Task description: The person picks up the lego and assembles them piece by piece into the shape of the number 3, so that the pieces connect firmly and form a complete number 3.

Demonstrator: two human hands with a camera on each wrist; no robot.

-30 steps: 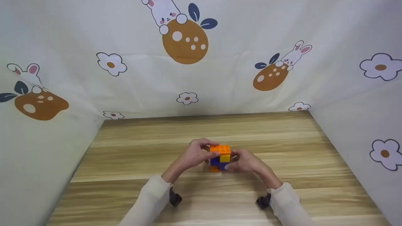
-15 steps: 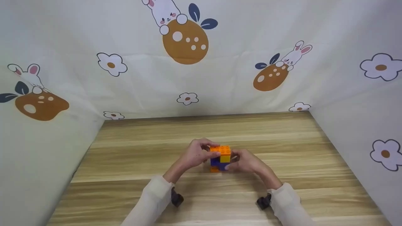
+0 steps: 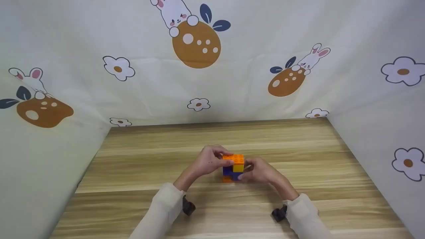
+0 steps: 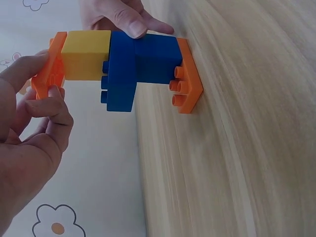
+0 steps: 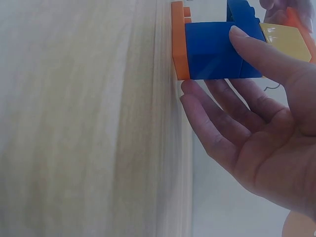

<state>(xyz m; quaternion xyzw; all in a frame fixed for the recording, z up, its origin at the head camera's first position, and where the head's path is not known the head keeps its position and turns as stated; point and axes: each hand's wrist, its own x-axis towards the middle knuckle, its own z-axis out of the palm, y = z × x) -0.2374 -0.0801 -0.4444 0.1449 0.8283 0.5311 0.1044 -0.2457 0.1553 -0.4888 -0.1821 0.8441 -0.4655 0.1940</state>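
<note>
A tower of toy building bricks stands upright on the wooden table, between both hands. From the bottom it has an orange base plate, a blue brick, a longer blue brick jutting to one side, a yellow brick and an orange plate on top. My left hand pinches that top plate between thumb and fingers. Lower down, my right hand grips the blue bricks; in the right wrist view its thumb lies across them, with the other fingers partly hidden behind.
The wooden table spreads around the tower. Pale fabric walls printed with rabbits, oranges and flowers rise at the back and both sides. A dark wrist camera sits below the left sleeve, another dark camera by the right sleeve.
My left forearm and wrist have shifted slightly to the right. Both hands keep their hold, and the brick tower stays in place.
</note>
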